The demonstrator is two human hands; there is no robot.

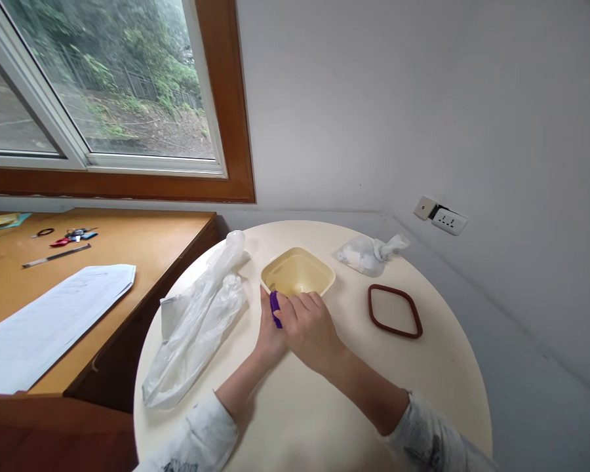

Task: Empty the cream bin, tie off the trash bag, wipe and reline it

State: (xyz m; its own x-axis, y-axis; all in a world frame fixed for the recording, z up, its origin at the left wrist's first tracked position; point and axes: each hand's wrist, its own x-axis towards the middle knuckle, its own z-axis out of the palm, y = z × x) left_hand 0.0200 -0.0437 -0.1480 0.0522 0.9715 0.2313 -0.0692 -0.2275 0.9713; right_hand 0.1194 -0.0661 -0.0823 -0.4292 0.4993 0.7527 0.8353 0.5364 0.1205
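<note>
A cream-coloured square bowl (275,262) with rounded corners sits on the round table in front of me. My hands come together at its near rim. A small bright purple piece (275,309) shows between them; its kind I cannot make out. My right hand (311,328) lies across the front with its fingers curled over the purple piece. Behind and below it, my left hand (269,333) is closed around the same piece, its fingers partly hidden. The lower part of the bowl's near side is covered by the hands.
A crumpled clear plastic bag (201,328) lies left on the round table (314,419). Toward the right are a knotted plastic bag (366,254) and a brown-red square ring (396,333). A wooden desk (162,229) with papers (54,328), keys and a pen (56,255) adjoins at left.
</note>
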